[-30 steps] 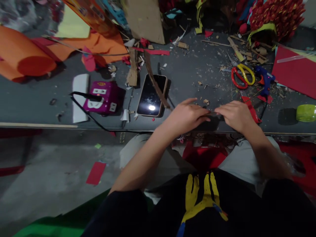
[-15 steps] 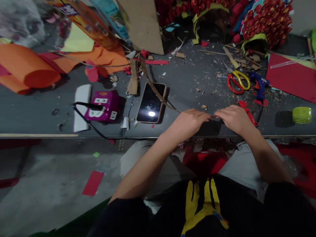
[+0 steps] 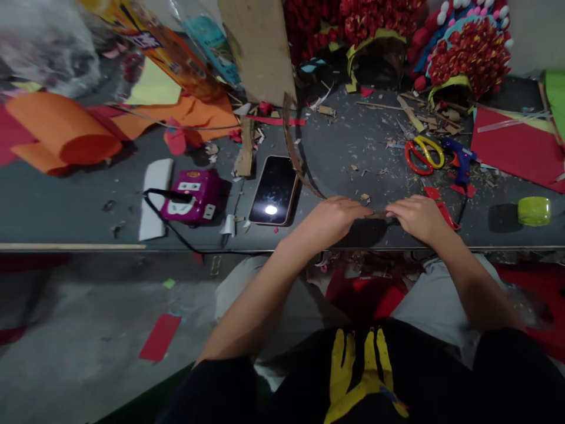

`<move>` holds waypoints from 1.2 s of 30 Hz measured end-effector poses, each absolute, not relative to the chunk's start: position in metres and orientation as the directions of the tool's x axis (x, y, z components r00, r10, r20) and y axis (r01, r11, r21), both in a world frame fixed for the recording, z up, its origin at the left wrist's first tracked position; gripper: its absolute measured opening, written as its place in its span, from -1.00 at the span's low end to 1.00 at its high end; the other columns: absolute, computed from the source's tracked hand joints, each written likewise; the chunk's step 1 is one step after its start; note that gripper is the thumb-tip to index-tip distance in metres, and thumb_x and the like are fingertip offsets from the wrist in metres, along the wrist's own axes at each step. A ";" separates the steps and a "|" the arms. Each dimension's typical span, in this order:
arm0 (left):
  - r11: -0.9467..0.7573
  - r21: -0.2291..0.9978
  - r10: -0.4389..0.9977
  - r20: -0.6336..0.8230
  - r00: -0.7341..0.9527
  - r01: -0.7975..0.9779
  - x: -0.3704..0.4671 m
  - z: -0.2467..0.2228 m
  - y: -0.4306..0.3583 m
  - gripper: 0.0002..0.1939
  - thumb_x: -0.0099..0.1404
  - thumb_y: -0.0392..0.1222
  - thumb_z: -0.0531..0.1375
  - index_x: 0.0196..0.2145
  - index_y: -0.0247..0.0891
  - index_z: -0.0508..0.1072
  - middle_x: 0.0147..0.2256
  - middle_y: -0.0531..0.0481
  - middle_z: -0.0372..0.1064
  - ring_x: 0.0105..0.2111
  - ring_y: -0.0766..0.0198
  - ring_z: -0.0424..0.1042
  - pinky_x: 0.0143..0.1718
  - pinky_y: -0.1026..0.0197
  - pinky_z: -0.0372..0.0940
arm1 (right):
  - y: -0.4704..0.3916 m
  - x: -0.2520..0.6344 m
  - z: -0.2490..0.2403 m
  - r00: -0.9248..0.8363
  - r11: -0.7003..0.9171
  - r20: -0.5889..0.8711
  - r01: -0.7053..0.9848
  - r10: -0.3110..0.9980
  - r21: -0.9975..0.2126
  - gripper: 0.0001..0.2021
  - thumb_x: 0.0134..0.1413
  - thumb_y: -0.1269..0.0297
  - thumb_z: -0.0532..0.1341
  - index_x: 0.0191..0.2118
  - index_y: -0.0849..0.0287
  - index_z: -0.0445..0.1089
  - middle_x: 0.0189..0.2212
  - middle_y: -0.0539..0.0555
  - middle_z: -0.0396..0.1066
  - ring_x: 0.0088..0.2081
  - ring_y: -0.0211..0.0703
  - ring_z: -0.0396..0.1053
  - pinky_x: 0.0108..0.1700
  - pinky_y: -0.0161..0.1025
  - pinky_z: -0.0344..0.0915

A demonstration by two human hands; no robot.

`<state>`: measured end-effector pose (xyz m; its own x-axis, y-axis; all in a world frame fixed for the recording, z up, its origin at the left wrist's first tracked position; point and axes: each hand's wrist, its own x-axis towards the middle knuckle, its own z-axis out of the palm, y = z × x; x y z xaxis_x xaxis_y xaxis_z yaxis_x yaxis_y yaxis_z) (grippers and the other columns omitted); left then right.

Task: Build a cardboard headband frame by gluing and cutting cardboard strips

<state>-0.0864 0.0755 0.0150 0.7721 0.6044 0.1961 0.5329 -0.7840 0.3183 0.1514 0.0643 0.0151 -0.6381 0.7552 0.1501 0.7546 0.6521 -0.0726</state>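
Lengthwise, a brown cardboard strip (image 3: 295,156) runs between two hands at the worktop's (image 3: 339,132) near edge.

The left hand (image 3: 333,222) and right hand (image 3: 417,218) pinch it slightly apart, a short stretch showing between their fingertips; beyond the left hand, nearer the long free part, it curves forward and left past the phone's (image 3: 274,191) right side, though whether it touches the phone I cannot tell.
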 end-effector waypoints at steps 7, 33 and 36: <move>-0.717 0.240 0.695 0.166 0.700 0.655 -0.097 0.015 0.087 -0.54 0.19 -0.55 -0.05 -0.16 -0.29 0.55 -0.23 -0.10 0.58 -0.16 0.13 0.55 0.06 -0.02 0.35 | 0.061 0.152 0.017 -0.606 0.612 0.089 0.773 0.790 -0.166 -0.86 0.25 0.29 0.21 -0.25 0.09 0.54 -0.29 0.02 0.63 -0.27 -0.18 0.55 -0.30 -0.27 0.22; -0.571 0.203 0.821 0.161 0.549 0.795 -0.087 0.016 0.082 -0.60 0.32 -0.36 0.01 0.00 -0.28 0.53 -0.16 -0.16 0.60 -0.19 0.06 0.60 -0.18 0.09 0.46 | 0.066 0.158 0.035 -0.284 0.451 0.473 0.845 0.834 -0.288 -0.76 0.32 0.23 0.08 -0.04 0.13 0.44 -0.04 0.22 0.48 0.04 0.04 0.40 0.08 0.00 0.26; -0.590 0.248 0.806 0.233 0.544 0.768 -0.078 0.011 0.076 -0.61 0.36 -0.34 0.01 0.05 -0.27 0.49 -0.11 -0.13 0.59 -0.18 0.11 0.60 -0.19 0.15 0.46 | 0.060 0.154 0.039 -0.066 0.286 0.489 0.875 0.870 -0.390 -0.67 0.34 0.06 0.01 -0.28 0.14 0.40 -0.33 0.17 0.50 -0.22 -0.03 0.45 -0.13 -0.11 0.31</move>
